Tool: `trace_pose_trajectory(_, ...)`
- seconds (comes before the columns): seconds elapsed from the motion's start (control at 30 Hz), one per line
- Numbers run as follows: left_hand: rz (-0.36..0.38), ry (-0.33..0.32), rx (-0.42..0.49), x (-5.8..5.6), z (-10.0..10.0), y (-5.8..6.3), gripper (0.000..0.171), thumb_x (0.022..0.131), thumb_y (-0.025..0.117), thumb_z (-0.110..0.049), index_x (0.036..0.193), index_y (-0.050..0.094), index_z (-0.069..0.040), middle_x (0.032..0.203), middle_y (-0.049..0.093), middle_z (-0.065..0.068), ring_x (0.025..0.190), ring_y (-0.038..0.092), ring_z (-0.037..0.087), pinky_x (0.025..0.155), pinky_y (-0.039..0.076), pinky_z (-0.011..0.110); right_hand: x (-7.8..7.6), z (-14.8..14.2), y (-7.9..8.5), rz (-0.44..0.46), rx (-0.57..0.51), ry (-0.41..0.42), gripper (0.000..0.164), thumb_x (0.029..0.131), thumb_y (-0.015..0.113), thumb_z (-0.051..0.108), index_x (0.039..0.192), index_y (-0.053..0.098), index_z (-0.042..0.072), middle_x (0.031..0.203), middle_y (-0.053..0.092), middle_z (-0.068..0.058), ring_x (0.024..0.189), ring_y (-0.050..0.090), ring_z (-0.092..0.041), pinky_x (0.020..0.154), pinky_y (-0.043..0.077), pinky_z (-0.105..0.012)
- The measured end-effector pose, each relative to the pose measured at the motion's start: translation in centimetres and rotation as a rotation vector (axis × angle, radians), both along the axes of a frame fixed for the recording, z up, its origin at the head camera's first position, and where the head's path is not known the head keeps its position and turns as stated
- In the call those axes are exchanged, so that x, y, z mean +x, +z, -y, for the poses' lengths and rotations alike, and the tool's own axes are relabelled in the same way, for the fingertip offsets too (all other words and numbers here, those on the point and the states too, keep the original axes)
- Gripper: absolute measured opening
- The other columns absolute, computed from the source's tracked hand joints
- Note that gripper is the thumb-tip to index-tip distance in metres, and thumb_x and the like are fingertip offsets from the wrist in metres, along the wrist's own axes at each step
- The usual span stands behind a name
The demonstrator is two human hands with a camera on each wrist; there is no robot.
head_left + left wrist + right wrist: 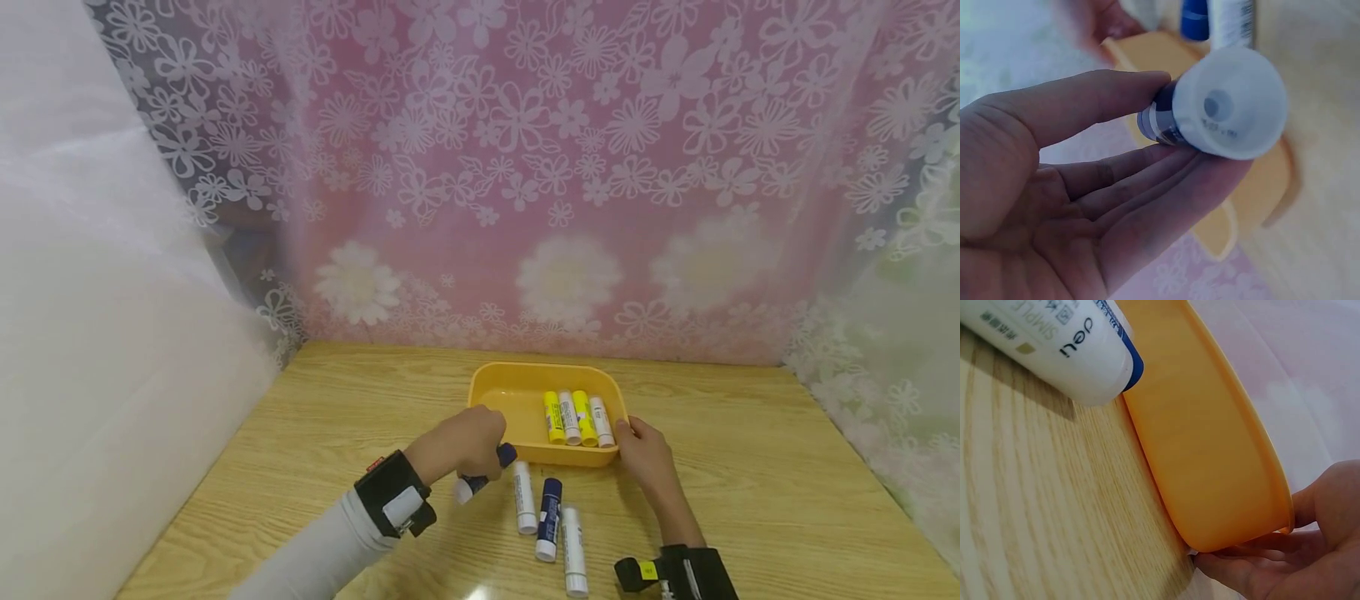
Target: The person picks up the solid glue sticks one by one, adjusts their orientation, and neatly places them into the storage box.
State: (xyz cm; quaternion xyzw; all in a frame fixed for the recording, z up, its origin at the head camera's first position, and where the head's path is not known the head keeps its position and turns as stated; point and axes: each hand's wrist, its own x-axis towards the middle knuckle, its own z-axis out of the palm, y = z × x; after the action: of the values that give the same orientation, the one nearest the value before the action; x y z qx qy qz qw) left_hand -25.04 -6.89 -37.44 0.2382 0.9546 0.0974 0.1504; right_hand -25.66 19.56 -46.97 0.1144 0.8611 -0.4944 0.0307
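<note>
My left hand (467, 443) pinches a dark blue glue stick (476, 484) with a white base, thumb on one side and fingers on the other. It is just outside the front left part of a yellow tray (517, 423). In the left wrist view the hollow white end of this glue stick (1241, 103) faces the camera. At the tray's front right corner, my right hand (647, 458) grips the rim and wall, thumb on top and fingers beneath. Inside the tray, yellow glue sticks (554, 418) and white glue sticks (602, 422) lie side by side toward the right.
In front of the tray lie a white glue stick (524, 498), a dark blue glue stick (549, 521) and a second white glue stick (574, 553). The wooden table (360, 408) ends at a pink floral curtain (465, 250) behind, with pale sheeting (112, 292) on the left.
</note>
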Motion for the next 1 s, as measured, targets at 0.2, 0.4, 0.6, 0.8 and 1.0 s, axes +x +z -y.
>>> trace_pose_trajectory(0.2,0.004,0.004,0.035,-1.4,0.1,2.4,0.022,0.077,0.076,-0.013,0.065,0.060,-0.006,0.054,0.054,0.002,0.042,0.054,0.011,0.040,0.047,0.019,0.0,0.0,0.0,-0.009,-0.021,-0.003,0.060,0.102,0.032,0.038,0.145,0.032,-0.003,0.147,0.033,-0.027,0.136,0.026,-0.043,0.108,0.026,-0.058)
trace_pose_trajectory(0.4,-0.002,0.014,0.129,-3.0,0.0,3.2,0.023,0.079,0.073,-0.012,0.060,0.062,-0.006,0.050,0.054,0.002,0.045,0.059,0.017,0.041,0.048,0.021,0.0,-0.1,-0.1,-0.018,-0.032,-0.004,0.058,0.102,0.033,0.036,0.145,0.034,-0.003,0.146,0.034,-0.027,0.136,0.027,-0.042,0.108,0.027,-0.057)
trace_pose_trajectory(0.6,0.012,0.058,0.211,-4.7,-0.5,2.6,0.022,0.079,0.074,-0.013,0.063,0.063,-0.005,0.053,0.056,0.004,0.053,0.064,0.023,0.045,0.051,0.024,0.0,-0.1,-0.2,-0.011,-0.042,0.006,0.059,0.102,0.032,0.037,0.146,0.031,-0.003,0.147,0.032,-0.027,0.137,0.026,-0.043,0.108,0.026,-0.057)
trace_pose_trajectory(0.8,0.015,0.124,0.306,-5.9,-1.8,2.6,0.016,0.080,0.075,-0.013,0.075,0.063,-0.003,0.065,0.061,0.007,0.054,0.064,0.019,0.051,0.055,0.029,-0.1,-0.2,-0.2,-0.005,-0.035,0.007,0.061,0.102,0.031,0.039,0.146,0.031,-0.003,0.147,0.032,-0.027,0.137,0.026,-0.043,0.108,0.026,-0.057)
trace_pose_trajectory(1.0,-0.006,0.212,0.362,-7.1,-3.6,2.1,0.017,0.082,0.074,-0.018,0.078,0.066,-0.003,0.069,0.063,0.008,0.054,0.063,0.017,0.046,0.052,0.022,-0.1,-0.2,-0.1,0.001,-0.027,0.003,0.062,0.102,0.031,0.039,0.147,0.027,-0.004,0.148,0.030,-0.028,0.137,0.023,-0.044,0.109,0.025,-0.057)
